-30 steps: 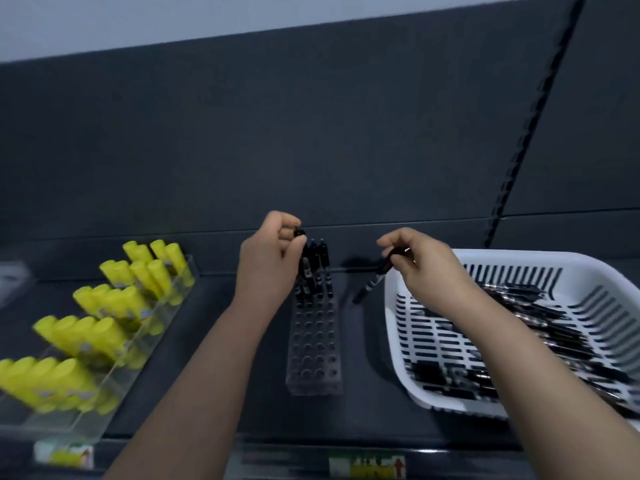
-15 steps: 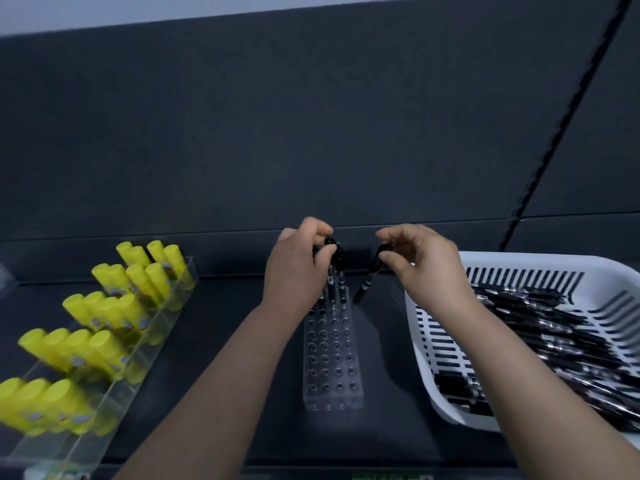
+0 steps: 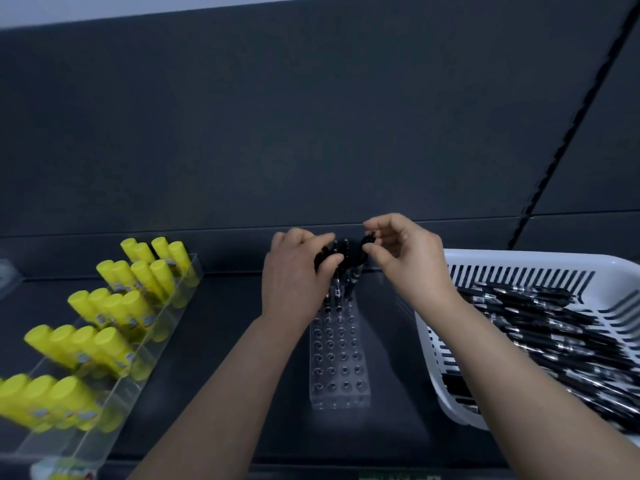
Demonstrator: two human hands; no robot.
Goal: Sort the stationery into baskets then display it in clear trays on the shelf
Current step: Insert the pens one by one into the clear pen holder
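1. At the far end of the clear holed tray (image 3: 337, 368) on the dark shelf (image 3: 214, 341), my left hand (image 3: 294, 278) curls its fingers round the tops of the standing black pens (image 3: 346, 254).
2. Just beside it, my right hand (image 3: 408, 261) pinches the top of one more pen (image 3: 368, 241) between thumb and forefinger.
3. On my right, the white basket (image 3: 519, 263) holds a heap of loose pens (image 3: 540, 327).
4. On my left, yellow sticks (image 3: 114, 306) stand in a stepped clear display tray (image 3: 152, 344).

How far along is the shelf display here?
Done: yellow glue sticks fill the clear tray on the left. In hand: the right hand pinches a pen over the far rows of the holder, where the left hand grips the standing pens. Left: most of its holes are empty, and the basket holds many loose pens.
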